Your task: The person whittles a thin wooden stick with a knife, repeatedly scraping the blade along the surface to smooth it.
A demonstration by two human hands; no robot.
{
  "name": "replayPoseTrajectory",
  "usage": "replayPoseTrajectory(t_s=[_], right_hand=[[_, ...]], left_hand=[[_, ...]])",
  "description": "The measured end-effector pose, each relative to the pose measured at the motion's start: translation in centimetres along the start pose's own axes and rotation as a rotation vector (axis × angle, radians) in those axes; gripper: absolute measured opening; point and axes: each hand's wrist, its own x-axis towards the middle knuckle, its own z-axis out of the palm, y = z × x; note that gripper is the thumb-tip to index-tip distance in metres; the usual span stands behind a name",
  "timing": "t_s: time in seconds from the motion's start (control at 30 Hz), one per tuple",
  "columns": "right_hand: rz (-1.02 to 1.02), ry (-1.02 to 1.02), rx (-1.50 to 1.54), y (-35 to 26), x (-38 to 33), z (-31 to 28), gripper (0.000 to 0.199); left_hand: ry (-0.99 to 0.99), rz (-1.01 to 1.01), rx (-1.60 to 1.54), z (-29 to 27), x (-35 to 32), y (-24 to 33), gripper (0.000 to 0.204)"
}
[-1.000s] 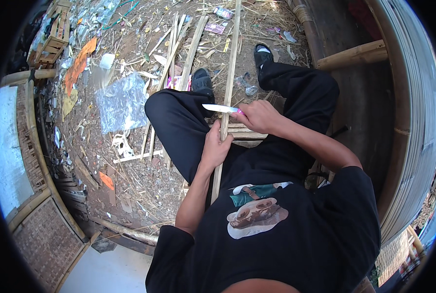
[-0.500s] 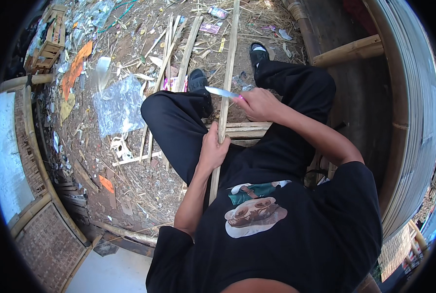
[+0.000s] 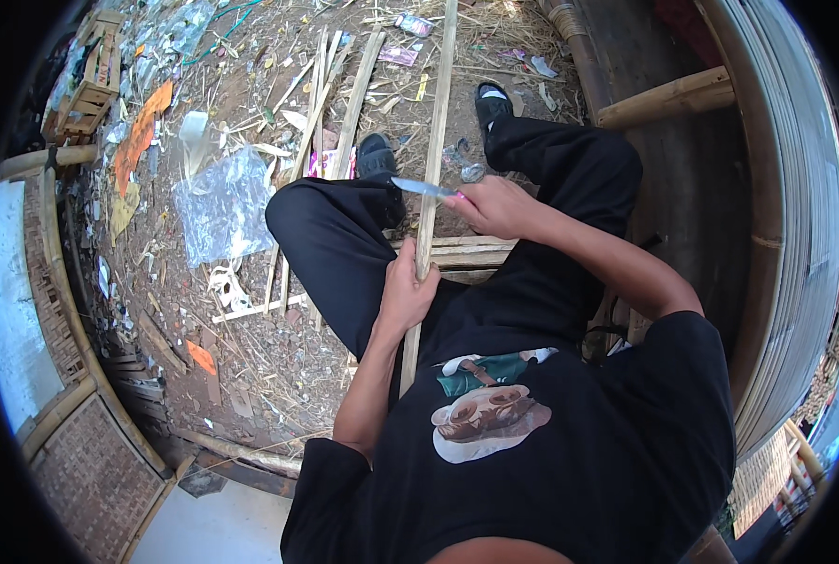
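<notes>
the strip [image 3: 438, 103] lies down the middle of the frame, between the knees, its long axis running from the top edge to the shirt [image 3: 579, 432], with the lower end leaning a little to the left. the left hand [image 3: 407, 291] is wrapped around it just below the frame's centre, thumb on the right side, the fingers mostly hidden behind the wood. the right hand [image 3: 496, 207] sits higher and to the right of the strip, closed around the pink handle of a knife [image 3: 419, 187]. the blade points left and slightly up, so it crosses the strip almost square to its length, above the left hand's grip. that crossing is the relation that matters: strip lengthwise, blade across, left hand between the blade and the body. the left hand is the nearer one, being on the wood itself; the right reaches it only through the knife. whether the edge bites into the wood or just passes over it, i cannot tell. more strips [image 3: 356, 108] lie on the ground at upper centre, left of the held one, by a shoe [image 3: 376, 156], and a clear plastic sheet [image 3: 220, 207] is spread left of the knee.
</notes>
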Motion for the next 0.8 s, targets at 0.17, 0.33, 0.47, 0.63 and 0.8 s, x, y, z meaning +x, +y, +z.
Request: replayPoseTrajectory(t_s=[0.17,0.33,0.47,0.63,0.8], right_hand=[[-0.101,-0.081,0.032,-2.0,-1.8,1.7,0.049],[-0.008,0.011,0.028,-0.5,-0.8,0.5,0.049],[-0.093,-0.097,-0.002,-1.3,-0.7,0.8,0.055],[-0.060,0.010,0.103,-0.3,-0.1,1.6,0.052],[0.111,-0.061,0.075,0.5,1.1,-0.3,0.054]], left_hand=[[-0.006,0.023,-0.002,0.0,-0.4,0.0,0.023],[-0.050,-0.086,-0.032,0.0,-0.6,0.0,0.023],[-0.008,0.016,0.009,-0.1,-0.3,0.2,0.023],[-0.076,-0.178,-0.022,-0.3,-0.4,0.2,0.024],[-0.092,-0.186,-0.049,-0.1,-0.4,-0.6,0.026]])
